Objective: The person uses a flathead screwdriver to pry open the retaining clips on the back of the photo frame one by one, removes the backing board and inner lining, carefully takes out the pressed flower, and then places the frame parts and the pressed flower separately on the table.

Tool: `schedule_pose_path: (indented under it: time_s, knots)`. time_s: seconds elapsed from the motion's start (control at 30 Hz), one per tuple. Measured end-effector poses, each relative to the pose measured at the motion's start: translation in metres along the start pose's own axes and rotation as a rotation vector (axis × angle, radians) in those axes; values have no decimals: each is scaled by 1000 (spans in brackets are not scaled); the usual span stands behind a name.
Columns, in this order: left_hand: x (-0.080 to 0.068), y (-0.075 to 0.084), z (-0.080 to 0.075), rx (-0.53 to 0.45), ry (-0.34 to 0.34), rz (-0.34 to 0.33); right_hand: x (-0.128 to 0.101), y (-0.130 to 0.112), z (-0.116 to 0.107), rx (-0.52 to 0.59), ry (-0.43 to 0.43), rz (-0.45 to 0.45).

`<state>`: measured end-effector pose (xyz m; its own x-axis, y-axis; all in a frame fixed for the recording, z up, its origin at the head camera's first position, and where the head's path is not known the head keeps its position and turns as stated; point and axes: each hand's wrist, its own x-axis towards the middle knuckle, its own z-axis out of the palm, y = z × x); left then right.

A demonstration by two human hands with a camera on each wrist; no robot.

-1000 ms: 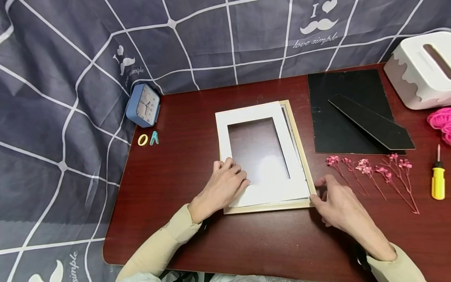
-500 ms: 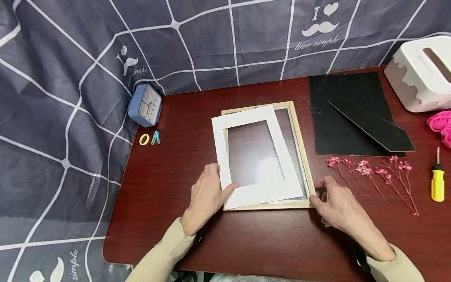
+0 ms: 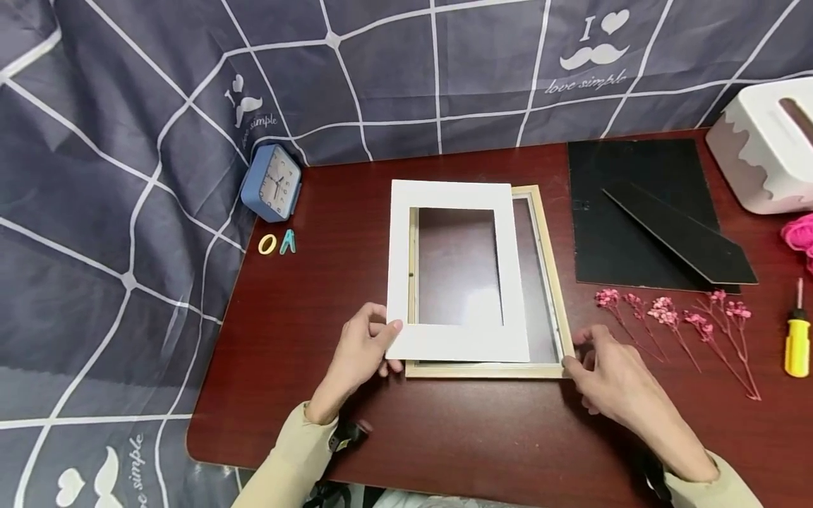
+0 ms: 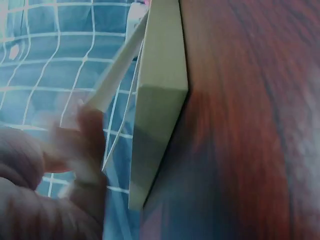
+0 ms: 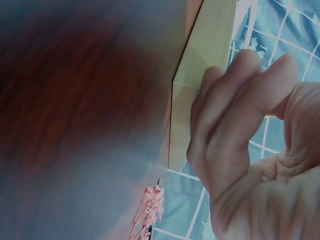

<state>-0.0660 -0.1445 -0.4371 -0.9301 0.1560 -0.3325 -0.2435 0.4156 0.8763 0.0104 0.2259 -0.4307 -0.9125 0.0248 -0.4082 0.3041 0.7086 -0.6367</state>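
Note:
A white picture mat [image 3: 457,343] lies over the light wooden picture frame [image 3: 552,275], shifted left so that the frame's right side and bottom strip show. My left hand [image 3: 358,353] pinches the mat's lower left corner, thumb on top. In the left wrist view the mat [image 4: 117,75] slants up off the frame [image 4: 162,65], beside blurred fingers [image 4: 90,135]. At the frame's lower right corner my right hand [image 3: 612,374] holds on with thumb and bent fingers. A clear pane [image 3: 536,296] shows inside the frame.
To the right lie a black backing board [image 3: 635,212] with its stand leg [image 3: 692,236], several pink dried flowers [image 3: 663,309] and a yellow screwdriver [image 3: 797,346]. A white tissue box [image 3: 752,155] stands behind. At left are a blue clock [image 3: 263,187], a yellow ring [image 3: 267,245] and a teal clip [image 3: 288,242].
The mat has slid left and turned straighter, its lower edge rising off the frame. My left hand shifted from its top to pinching its lower left corner. My right hand stays at the frame's corner.

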Motion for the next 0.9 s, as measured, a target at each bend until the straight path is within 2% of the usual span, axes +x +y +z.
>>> schedule_pose_path:
  time_s: [0.07, 0.17, 0.33, 0.5, 0.63, 0.77, 0.9]
  knots:
    - [-1, 2, -8, -120, -1, -28, 0, 0, -1, -4, -1, 2]
    - [1, 0, -26, -199, 43, -20, 0, 1, -1, -6, -2, 4]
    - [14, -7, -72, -297, 116, -62, -2, 0, -1, -13, 4, 4]
    - [33, -21, -122, -276, 240, -106, -2, 0, -1, -10, 13, 6]
    - [48, -34, -151, -239, 300, -148, -2, 0, 0, 1, 15, 8]
    - [59, -43, -165, -201, 275, -192, -2, -1, 0, 19, 10, 8]
    - [68, -46, -167, -151, 237, -226, -3, -2, 0, 19, 1, 14]
